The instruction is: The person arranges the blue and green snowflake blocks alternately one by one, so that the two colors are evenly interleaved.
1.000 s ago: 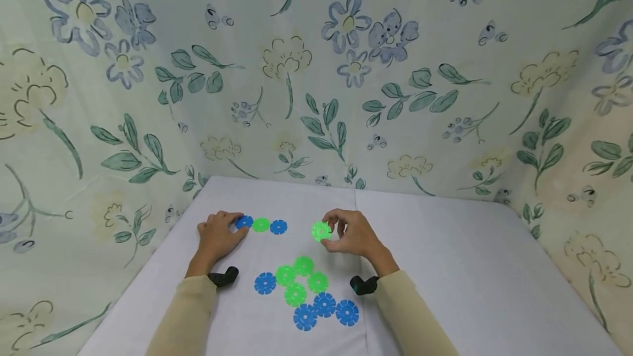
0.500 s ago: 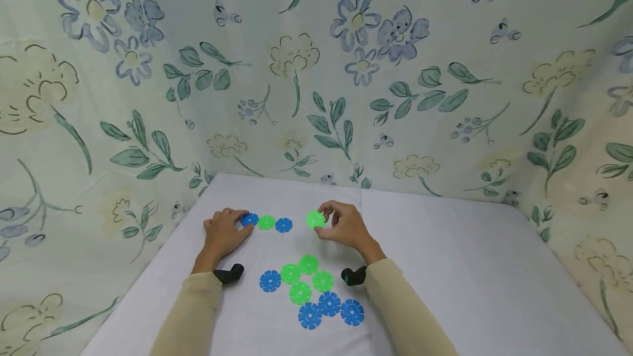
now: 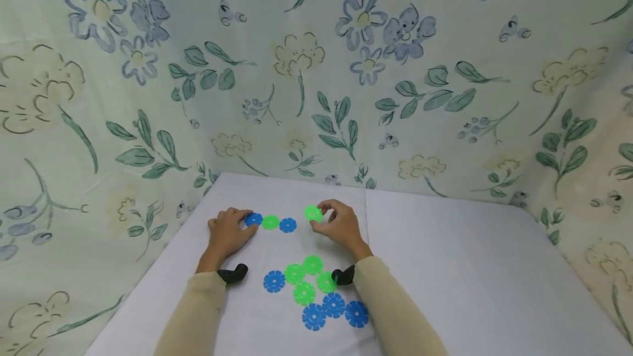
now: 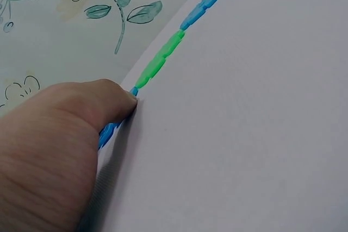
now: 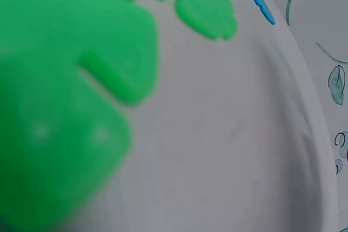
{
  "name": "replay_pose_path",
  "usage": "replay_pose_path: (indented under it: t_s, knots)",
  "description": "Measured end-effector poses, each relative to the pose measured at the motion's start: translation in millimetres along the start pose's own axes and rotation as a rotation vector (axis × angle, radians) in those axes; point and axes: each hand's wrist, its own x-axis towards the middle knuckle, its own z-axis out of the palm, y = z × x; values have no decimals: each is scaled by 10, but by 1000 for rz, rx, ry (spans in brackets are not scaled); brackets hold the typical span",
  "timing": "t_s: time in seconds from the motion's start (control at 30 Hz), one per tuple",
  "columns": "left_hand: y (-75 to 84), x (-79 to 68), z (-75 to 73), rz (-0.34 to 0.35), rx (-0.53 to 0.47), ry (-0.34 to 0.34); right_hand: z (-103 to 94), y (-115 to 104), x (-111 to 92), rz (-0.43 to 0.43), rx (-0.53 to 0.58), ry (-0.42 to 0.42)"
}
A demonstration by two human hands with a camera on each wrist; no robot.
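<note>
The flowered curtain (image 3: 331, 73) fills most of what I see, with the white table (image 3: 470, 268) spread below it. Nearest me lie the loose discs (image 3: 304, 293), four green and four blue, bunched together. Beyond them are my left hand (image 3: 228, 232) and my right hand (image 3: 340, 224), finger and thumb bent on each. Between the two lies the row (image 3: 270, 222), blue, green, blue, end to end on the cloth. My left pinches its left blue disc (image 3: 254, 220); my right pinches a single green disc (image 3: 312, 213) near the right blue disc (image 3: 288, 225), but apart from it. I judge I'm at adding this piece to the row, which calls for holding the row steady, turning a notch toward that free end and pressing the two together. How deep the joined notches bite, I can't tell.
</note>
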Motion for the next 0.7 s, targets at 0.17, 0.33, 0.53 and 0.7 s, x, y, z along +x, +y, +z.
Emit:
replay_pose_path:
  t_s: [0.17,0.33,0.53,0.7]
  knots:
    - [4,-11,-6,0,4,0,95,13,-14,67,-16,-15]
    - [-14,7,6,3,11,-2,166,47,-5,133,-28,-53]
    - [-16,14,11,13,14,1,187,60,3,199,-48,-91]
    - [1,-3,-2,0,11,-4,189,30,17,250,-87,-143]
